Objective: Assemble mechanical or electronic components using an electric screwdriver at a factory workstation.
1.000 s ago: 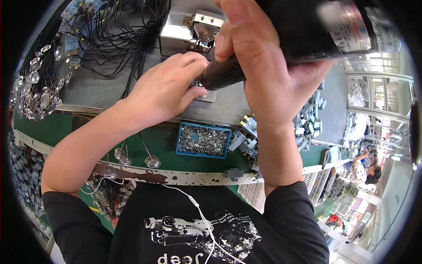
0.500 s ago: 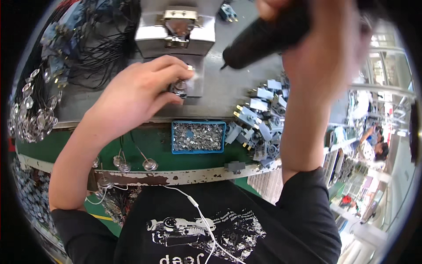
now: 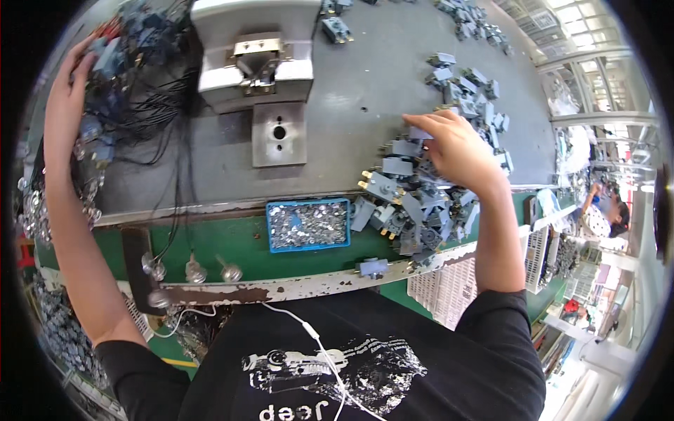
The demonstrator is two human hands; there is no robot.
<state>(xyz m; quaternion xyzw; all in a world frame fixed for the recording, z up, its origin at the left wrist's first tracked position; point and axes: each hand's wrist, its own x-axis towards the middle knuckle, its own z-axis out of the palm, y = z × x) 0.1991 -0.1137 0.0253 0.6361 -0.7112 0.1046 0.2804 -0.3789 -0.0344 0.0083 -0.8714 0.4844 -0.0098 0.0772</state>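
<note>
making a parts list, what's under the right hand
Grey-blue blocks show around the right hand and below its fingers. What lies directly beneath is covered, and whether a block is gripped cannot be told.

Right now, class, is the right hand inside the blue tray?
No, the right hand is at the grey parts, right of the blue tray.

I see a black T-shirt [image 3: 221,379] with loose short sleeves [image 3: 147,379], a white vehicle print [image 3: 298,366] and speckled patch [image 3: 385,379] on its front, a thin white cable [image 3: 312,330] forking over it; the left hand [image 3: 76,67] and right hand [image 3: 455,146] are bare.
</note>
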